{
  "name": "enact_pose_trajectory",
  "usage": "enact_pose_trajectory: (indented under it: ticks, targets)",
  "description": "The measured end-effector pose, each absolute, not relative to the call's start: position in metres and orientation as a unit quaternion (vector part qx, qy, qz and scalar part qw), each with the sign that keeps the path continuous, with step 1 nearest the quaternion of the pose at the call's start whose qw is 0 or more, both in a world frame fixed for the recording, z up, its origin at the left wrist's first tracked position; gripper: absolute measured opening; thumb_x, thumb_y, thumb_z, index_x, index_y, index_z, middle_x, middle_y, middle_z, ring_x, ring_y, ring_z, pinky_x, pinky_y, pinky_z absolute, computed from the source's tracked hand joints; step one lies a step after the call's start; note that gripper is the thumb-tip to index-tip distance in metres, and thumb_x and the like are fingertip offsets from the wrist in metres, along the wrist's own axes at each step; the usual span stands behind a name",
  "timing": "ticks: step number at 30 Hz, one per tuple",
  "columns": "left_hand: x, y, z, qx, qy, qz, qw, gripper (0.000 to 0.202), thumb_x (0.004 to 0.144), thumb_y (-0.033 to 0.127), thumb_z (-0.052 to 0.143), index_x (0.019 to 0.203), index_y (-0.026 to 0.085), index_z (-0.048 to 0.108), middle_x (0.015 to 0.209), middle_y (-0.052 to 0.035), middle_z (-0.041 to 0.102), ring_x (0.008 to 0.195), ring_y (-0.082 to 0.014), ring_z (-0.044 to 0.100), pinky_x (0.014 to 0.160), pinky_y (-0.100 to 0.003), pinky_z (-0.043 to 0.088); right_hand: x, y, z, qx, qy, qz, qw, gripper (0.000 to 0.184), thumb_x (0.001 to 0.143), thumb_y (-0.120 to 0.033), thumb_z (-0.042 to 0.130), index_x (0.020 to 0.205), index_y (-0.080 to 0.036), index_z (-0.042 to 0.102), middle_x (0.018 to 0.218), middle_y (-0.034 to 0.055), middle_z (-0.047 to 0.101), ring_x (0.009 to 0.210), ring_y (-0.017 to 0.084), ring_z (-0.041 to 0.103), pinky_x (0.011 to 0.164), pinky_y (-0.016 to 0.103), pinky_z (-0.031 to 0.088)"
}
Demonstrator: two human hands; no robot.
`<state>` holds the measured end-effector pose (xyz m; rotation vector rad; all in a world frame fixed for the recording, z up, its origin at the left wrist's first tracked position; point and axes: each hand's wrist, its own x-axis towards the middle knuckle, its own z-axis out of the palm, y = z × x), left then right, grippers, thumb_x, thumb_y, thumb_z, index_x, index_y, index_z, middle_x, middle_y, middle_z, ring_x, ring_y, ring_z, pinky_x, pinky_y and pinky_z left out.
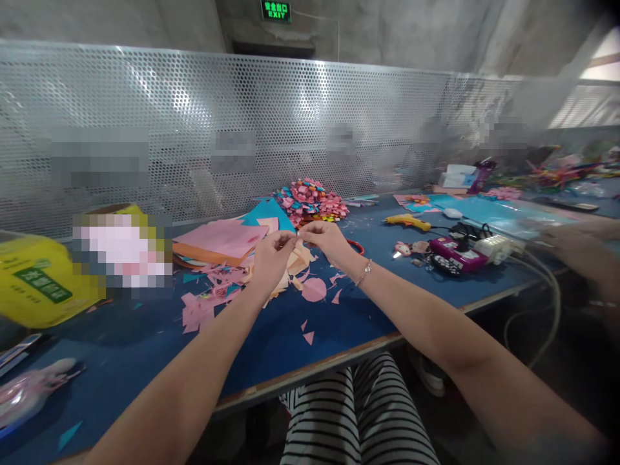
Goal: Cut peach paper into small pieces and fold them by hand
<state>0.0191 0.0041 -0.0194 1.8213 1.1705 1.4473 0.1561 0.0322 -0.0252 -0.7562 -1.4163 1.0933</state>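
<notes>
- Pink disc (pixel 314 290) flat on blue table (pixel 278 349).
- Left hand (pixel 274 250) and right hand (pixel 323 239) meet beyond disc, fingertips pinched closed; cannot tell if gripping anything.
- Peach scraps (pixel 297 263) just beyond disc, below hands.
- Paper stack (pixel 220 240) beyond disc, to its left.

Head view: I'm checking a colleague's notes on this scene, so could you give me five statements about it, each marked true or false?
1. The left hand and right hand have their fingertips close together. True.
2. The bracelet is worn on the left wrist. False: it is on the right wrist.
3. A yellow glue gun lies to the right of both hands. True.
4. The round pink piece of paper lies to the left of the left hand. False: it lies to its right, on the blue table.
5. The exit sign glows red. False: it glows green.
</notes>
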Motion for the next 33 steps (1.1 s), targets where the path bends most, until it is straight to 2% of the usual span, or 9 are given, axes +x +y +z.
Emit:
enact_pose_trajectory:
  ticks: [8, 12, 16, 20, 24, 27, 33]
  targets:
    - [0.020, 0.005, -0.017, 0.638, 0.431, 0.547, 0.328, 0.014, 0.065, 0.030, 0.061, 0.068, 0.016, 0.061, 0.061, -0.0005, 0.060, 0.060, -0.0129, 0.057, 0.065, -0.028, 0.047, 0.158, 0.032, -0.025, -0.332, -0.609, 0.463, 0.552, 0.022, 0.058, -0.035, 0.068, 0.061, -0.015, 0.060, 0.055, -0.0022, 0.053, 0.051, 0.006, 0.046, 0.051, 0.019, 0.039]
    - [0.021, 0.004, -0.017, 0.626, 0.425, 0.549, 0.356, 0.017, 0.064, 0.032, 0.063, 0.070, 0.016, 0.061, 0.065, -0.0011, 0.062, 0.061, -0.0124, 0.057, 0.066, -0.029, 0.048, 0.158, 0.032, -0.025, -0.315, -0.614, 0.475, 0.545, 0.021, 0.059, -0.035, 0.068, 0.061, -0.015, 0.060, 0.056, -0.0022, 0.054, 0.052, 0.007, 0.047, 0.053, 0.020, 0.041]
    - [0.019, 0.006, -0.022, 0.608, 0.414, 0.566, 0.371, 0.019, 0.065, 0.034, 0.063, 0.068, 0.015, 0.061, 0.066, -0.0006, 0.060, 0.061, -0.0108, 0.056, 0.067, -0.027, 0.048, 0.158, 0.031, -0.024, -0.283, -0.581, 0.526, 0.553, 0.023, 0.059, -0.036, 0.068, 0.065, -0.015, 0.062, 0.059, -0.0015, 0.056, 0.056, 0.007, 0.051, 0.059, 0.022, 0.044]
    - [0.017, 0.009, -0.026, 0.579, 0.392, 0.596, 0.394, 0.022, 0.064, 0.036, 0.065, 0.071, 0.015, 0.061, 0.064, 0.0010, 0.058, 0.060, -0.0091, 0.054, 0.065, -0.025, 0.048, 0.157, 0.028, -0.022, -0.256, -0.544, 0.580, 0.549, 0.027, 0.053, -0.032, 0.073, 0.071, -0.015, 0.063, 0.067, -0.0009, 0.060, 0.062, 0.008, 0.055, 0.066, 0.024, 0.047]
    - [0.017, 0.010, -0.027, 0.564, 0.381, 0.601, 0.419, 0.022, 0.062, 0.036, 0.067, 0.071, 0.016, 0.062, 0.064, 0.0012, 0.059, 0.060, -0.0085, 0.053, 0.064, -0.024, 0.047, 0.156, 0.028, -0.021, -0.252, -0.540, 0.590, 0.545, 0.030, 0.050, -0.029, 0.075, 0.074, -0.016, 0.063, 0.069, -0.0014, 0.061, 0.063, 0.007, 0.055, 0.067, 0.023, 0.047]
    - [0.018, 0.008, -0.025, 0.574, 0.394, 0.599, 0.395, 0.019, 0.063, 0.035, 0.066, 0.069, 0.017, 0.062, 0.062, 0.0009, 0.059, 0.059, -0.0095, 0.054, 0.064, -0.025, 0.047, 0.156, 0.028, -0.022, -0.257, -0.543, 0.584, 0.546, 0.030, 0.051, -0.029, 0.075, 0.074, -0.015, 0.063, 0.070, -0.0016, 0.060, 0.062, 0.006, 0.055, 0.065, 0.022, 0.047]
    - [0.017, 0.004, -0.018, 0.624, 0.444, 0.579, 0.280, 0.011, 0.067, 0.028, 0.059, 0.067, 0.017, 0.061, 0.061, 0.0000, 0.061, 0.057, -0.0120, 0.056, 0.063, -0.027, 0.047, 0.152, 0.028, -0.025, -0.270, -0.573, 0.563, 0.531, 0.029, 0.054, -0.030, 0.072, 0.076, -0.016, 0.060, 0.068, -0.0029, 0.057, 0.061, 0.006, 0.053, 0.064, 0.022, 0.047]
